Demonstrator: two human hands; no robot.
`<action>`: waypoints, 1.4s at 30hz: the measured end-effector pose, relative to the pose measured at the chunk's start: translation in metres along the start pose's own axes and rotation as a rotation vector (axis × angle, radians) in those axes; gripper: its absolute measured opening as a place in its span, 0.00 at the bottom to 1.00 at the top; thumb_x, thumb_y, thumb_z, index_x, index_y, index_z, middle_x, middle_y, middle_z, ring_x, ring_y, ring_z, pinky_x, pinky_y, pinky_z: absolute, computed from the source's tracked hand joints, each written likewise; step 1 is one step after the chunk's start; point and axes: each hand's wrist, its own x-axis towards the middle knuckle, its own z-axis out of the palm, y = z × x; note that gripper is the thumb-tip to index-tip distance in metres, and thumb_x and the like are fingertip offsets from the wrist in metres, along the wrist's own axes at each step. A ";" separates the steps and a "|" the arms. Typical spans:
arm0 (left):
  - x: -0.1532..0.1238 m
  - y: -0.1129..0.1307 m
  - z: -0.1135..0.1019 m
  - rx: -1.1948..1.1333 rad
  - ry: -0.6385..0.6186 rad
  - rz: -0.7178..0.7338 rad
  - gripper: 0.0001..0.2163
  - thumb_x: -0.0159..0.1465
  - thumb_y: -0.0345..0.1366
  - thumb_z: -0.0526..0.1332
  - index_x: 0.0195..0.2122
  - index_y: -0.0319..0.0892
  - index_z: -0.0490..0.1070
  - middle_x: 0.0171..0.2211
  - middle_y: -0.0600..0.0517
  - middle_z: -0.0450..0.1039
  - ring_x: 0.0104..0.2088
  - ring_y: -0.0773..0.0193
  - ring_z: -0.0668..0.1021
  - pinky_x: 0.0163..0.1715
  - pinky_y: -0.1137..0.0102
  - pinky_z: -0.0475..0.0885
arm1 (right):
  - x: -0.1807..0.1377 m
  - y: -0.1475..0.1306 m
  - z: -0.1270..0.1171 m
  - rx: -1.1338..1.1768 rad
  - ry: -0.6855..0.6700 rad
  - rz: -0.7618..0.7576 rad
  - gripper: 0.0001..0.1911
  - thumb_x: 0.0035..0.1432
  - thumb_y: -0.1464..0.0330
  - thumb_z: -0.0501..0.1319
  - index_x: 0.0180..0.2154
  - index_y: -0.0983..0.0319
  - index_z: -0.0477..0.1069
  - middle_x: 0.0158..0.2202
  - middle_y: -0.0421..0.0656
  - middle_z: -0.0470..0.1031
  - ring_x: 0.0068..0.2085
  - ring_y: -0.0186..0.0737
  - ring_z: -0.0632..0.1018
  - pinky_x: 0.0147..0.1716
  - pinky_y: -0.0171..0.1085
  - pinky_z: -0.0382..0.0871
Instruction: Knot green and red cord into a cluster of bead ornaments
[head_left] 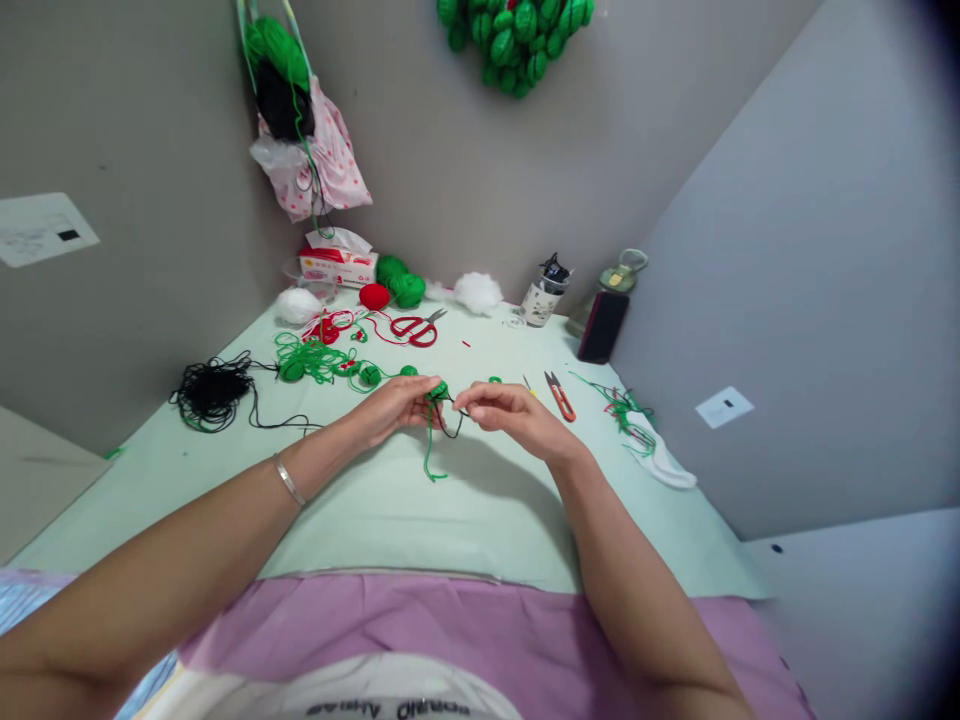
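Over the middle of the table, my left hand [399,408] pinches a small green knitted or crocheted ball [438,391] between thumb and fingers. A green yarn tail hangs from it to the tabletop. My right hand [511,410] is just right of the ball, its fingertips closed on black yarn [459,428], which loops down between the hands. Whether a needle or hook is also in those fingertips is too small to tell. To the left lie more green balls [369,375] and a heap of loose green yarn [307,358].
A black yarn tangle [214,390] lies left. Behind are red-handled scissors [415,330], a tissue box [339,267], green yarn [401,283], white stuffing [478,293], a cup [545,298] and a phone [603,327]. Orange thread snips [560,398] and yarn scraps [630,412] lie right.
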 end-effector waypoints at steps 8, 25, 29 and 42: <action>-0.006 0.005 0.003 0.020 -0.086 -0.022 0.15 0.64 0.46 0.62 0.37 0.36 0.73 0.26 0.51 0.72 0.27 0.65 0.78 0.34 0.68 0.75 | 0.014 0.025 -0.023 0.206 0.447 -0.001 0.14 0.55 0.60 0.66 0.40 0.63 0.75 0.22 0.34 0.62 0.20 0.26 0.58 0.20 0.31 0.48; -0.017 0.023 -0.002 0.040 -0.271 -0.031 0.13 0.66 0.42 0.60 0.35 0.35 0.76 0.36 0.45 0.74 0.36 0.61 0.77 0.42 0.62 0.77 | -0.034 0.047 -0.142 0.133 1.261 -0.120 0.11 0.54 0.61 0.62 0.34 0.61 0.66 0.17 0.30 0.57 0.16 0.24 0.49 0.16 0.36 0.36; -0.013 0.020 0.001 0.006 -0.196 -0.028 0.12 0.66 0.40 0.60 0.38 0.35 0.75 0.35 0.46 0.75 0.34 0.63 0.77 0.40 0.64 0.77 | -0.014 0.035 -0.109 0.177 1.105 -0.127 0.10 0.47 0.67 0.65 0.34 0.62 0.70 0.18 0.29 0.57 0.17 0.24 0.52 0.15 0.30 0.41; -0.013 0.020 0.002 -0.037 -0.171 0.048 0.12 0.68 0.40 0.59 0.48 0.40 0.71 0.37 0.48 0.76 0.32 0.67 0.78 0.36 0.71 0.76 | 0.024 0.039 0.008 0.149 0.085 0.199 0.17 0.57 0.55 0.64 0.34 0.64 0.73 0.24 0.38 0.72 0.24 0.29 0.70 0.26 0.31 0.65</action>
